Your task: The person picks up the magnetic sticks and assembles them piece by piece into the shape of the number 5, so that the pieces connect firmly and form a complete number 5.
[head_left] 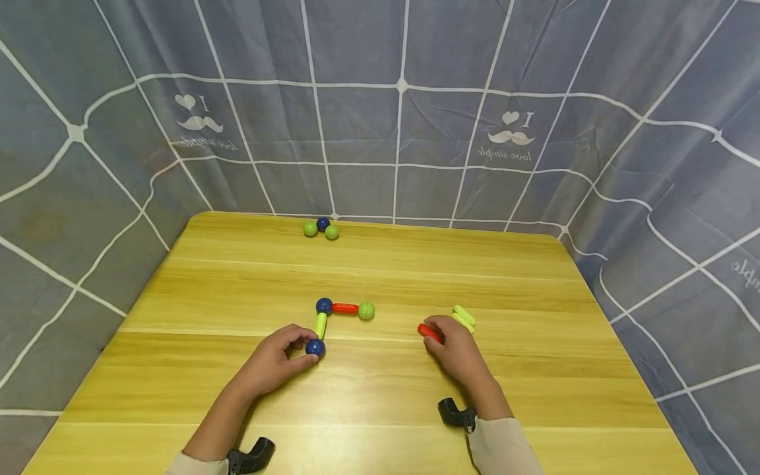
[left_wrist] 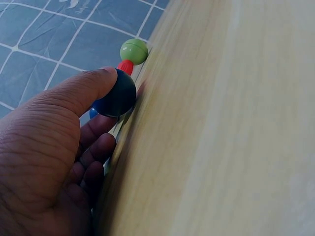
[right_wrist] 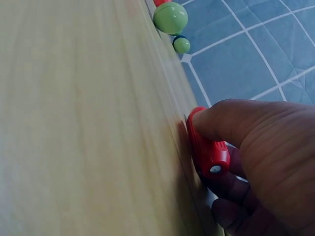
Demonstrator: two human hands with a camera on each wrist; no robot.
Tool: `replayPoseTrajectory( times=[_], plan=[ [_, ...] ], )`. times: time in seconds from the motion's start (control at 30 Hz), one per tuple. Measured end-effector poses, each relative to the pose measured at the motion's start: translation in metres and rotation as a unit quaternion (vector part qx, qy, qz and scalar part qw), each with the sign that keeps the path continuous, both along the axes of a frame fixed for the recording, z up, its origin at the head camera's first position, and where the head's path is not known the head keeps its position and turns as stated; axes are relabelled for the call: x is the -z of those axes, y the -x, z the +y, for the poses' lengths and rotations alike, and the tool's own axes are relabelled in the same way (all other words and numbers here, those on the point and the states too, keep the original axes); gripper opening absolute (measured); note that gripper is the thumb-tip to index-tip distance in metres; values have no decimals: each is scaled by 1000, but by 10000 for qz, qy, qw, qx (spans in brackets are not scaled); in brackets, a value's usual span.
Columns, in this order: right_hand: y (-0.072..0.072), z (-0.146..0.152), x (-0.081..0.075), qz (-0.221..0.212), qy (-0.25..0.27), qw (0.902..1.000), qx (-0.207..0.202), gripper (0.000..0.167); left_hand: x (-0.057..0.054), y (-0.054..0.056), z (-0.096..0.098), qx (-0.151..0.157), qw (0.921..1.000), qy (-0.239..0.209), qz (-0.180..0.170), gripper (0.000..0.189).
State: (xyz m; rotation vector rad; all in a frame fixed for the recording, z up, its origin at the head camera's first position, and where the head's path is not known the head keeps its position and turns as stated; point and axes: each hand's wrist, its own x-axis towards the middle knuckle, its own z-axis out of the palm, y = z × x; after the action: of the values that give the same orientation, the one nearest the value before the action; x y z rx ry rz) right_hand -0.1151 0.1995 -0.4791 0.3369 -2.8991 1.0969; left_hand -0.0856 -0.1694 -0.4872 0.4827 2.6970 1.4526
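Note:
My left hand [head_left: 272,361] pinches a blue ball [head_left: 315,348] between thumb and fingers. From that ball a yellow-green magnetic stick [head_left: 320,326] runs to a second blue ball [head_left: 324,305]. A red stick [head_left: 345,308] joins this corner ball to a green ball [head_left: 366,311], making an L shape on the table. To the right, my right hand [head_left: 458,351] grips a loose red magnetic stick [right_wrist: 209,153] close to the tabletop; a silvery dot shows on its near end. Just beyond those fingers lie yellow-green sticks [head_left: 464,315], partly hidden by the hand.
At the table's far edge sit two green balls [head_left: 311,229] and a blue ball [head_left: 323,224], close together. The wooden table [head_left: 392,270] is bounded by a grey-blue curtain [head_left: 356,125] with white lines at the back and sides. Each wrist carries a black strap mount [head_left: 456,414].

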Motion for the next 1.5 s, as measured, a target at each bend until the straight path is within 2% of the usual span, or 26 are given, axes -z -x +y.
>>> replayPoseTrajectory(
  times=[0.33, 0.63, 1.0, 1.2, 1.5],
  plan=[
    [-2, -2, 2, 74, -102, 9999, -53, 21, 2, 1, 1, 9, 10000, -2, -33, 26],
    [-4, -24, 9, 254, 723, 9958, -509, 18, 1, 1, 0, -4, 10000, 38, 44, 26],
    [-7, -51, 10, -106, 1298, 9860, -1039, 16, 2, 0, 0, 15, 10000, 64, 20, 26],
    [-6, -66, 9, -358, 1225, 9831, -1312, 14, 0, -2, 0, 31, 9999, 34, -127, 26],
    [0, -85, 6, -448, 1139, 9796, -1591, 15, -1, 0, 0, 16, 10000, 22, -59, 26]
  ],
)
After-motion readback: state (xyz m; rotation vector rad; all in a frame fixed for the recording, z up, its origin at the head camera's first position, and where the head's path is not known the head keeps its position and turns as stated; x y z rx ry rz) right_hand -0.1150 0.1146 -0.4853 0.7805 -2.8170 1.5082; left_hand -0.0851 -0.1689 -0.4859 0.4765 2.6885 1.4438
